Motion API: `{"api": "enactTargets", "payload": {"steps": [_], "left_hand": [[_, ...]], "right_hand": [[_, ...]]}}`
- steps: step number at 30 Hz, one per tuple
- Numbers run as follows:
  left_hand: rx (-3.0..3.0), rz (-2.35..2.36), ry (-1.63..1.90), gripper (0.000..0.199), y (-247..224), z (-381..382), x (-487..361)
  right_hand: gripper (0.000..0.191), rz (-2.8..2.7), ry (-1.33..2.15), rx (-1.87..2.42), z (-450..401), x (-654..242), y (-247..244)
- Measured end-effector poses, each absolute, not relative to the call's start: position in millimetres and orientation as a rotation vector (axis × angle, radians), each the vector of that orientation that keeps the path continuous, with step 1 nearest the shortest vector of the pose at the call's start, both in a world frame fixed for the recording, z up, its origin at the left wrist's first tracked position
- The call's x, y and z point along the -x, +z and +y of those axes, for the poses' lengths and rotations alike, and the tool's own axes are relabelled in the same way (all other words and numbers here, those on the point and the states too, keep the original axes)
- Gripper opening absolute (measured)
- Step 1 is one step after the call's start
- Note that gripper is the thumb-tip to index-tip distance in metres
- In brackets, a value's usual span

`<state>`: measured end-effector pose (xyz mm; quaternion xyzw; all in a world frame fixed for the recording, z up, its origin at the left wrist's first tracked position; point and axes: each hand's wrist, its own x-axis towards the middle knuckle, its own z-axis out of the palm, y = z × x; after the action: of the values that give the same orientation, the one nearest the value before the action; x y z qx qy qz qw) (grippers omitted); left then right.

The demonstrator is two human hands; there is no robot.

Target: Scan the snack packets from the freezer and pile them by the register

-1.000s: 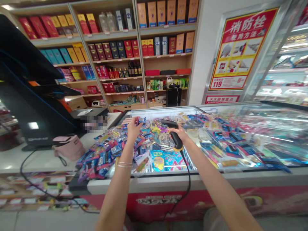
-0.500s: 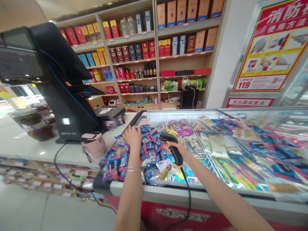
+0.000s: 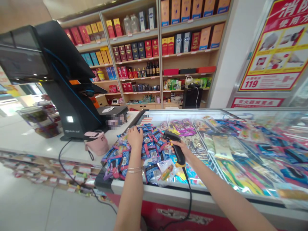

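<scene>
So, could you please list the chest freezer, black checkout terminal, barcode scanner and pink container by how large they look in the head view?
1. Chest freezer
2. Black checkout terminal
3. Barcode scanner and pink container: too alike to rank

Tall wood shelves (image 3: 204, 59) are standing at the back, w/ boxes (image 3: 135, 50) & bottles (image 3: 151, 69). Red/yellow poster (image 3: 280, 48) is hanging R of a white wall (image 3: 234, 54). Pale flr tiles (image 3: 29, 205) are showing bottom L.
</scene>
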<state>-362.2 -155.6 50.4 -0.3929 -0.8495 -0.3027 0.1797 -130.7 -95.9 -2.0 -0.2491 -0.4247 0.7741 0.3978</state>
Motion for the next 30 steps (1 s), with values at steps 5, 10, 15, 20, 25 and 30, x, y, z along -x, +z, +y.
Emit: {"api": "enactTargets", "payload": {"steps": [5, 10, 15, 20, 25, 30], "left_hand": [[1.100, -2.404, -0.868, 0.040, 49.2, -155.5, 362.8], [1.098, -2.421, -0.844, 0.042, 48.7, -155.2, 364.1], [1.101, -2.417, -0.819, 0.043, 48.1, -154.7, 366.2], [1.097, -2.413, -0.819, 0.044, 47.7, -154.4, 368.5], [1.102, -2.425, -0.809, 0.045, 48.9, -155.1, 368.9], [1.099, -2.433, -0.829, 0.044, 52.1, -157.7, 366.1]], "right_hand": [[0.030, -1.060, 1.973, 0.648, -96.6, 129.8, -0.9], [0.025, -1.066, 1.966, 0.687, -94.3, 130.9, -1.2], [0.020, -1.054, 2.002, 0.692, -94.3, 129.0, 0.3], [0.017, -1.018, 2.077, 0.716, -92.5, 126.2, 2.7], [0.013, -0.897, 2.259, 0.651, -94.7, 121.3, 11.5], [0.011, -0.849, 2.303, 0.615, -97.6, 117.3, 17.2]]}}
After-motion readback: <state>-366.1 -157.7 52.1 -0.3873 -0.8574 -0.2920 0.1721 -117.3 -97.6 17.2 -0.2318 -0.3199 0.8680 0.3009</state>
